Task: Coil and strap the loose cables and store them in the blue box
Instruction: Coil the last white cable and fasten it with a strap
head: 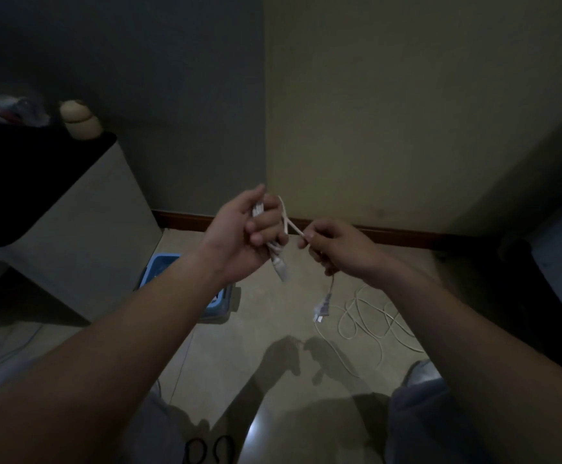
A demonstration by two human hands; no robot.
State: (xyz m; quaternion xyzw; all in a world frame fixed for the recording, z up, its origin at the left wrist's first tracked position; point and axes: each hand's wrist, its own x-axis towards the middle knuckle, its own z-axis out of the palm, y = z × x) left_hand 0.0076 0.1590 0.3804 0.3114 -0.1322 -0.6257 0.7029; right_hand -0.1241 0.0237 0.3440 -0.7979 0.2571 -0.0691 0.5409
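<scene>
The pale cabinet [82,236] with a dark top stands just left of the blue box [159,266], which sits on the floor, open and mostly hidden under the left forearm. What the box holds cannot be made out, so I cannot tell whether any cable is stored there yet.

Well to the right of the box, a loose white cable [370,316] sprawls on the floor in untidy loops, neither coiled nor strapped. That one looks like work left to do.

Above the box and to its right, both hands are raised over the floor, close together. The left hand [242,236] has its fingers curled round a small white cable bundle [277,262], already gathered into short folds, with one thick end sticking out below the fist. The right hand [336,249] pinches a white strand [291,226] that runs across from the bundle, fingers closed on it. By my reading, this is the wrapping or tying stage for this cable: the coil is made, the binding is not yet finished, and the drop into the box comes after.

A small plug [321,311] hangs below the right hand, right of the box. Whether it belongs to the held cable or to the one on the floor I cannot tell
</scene>
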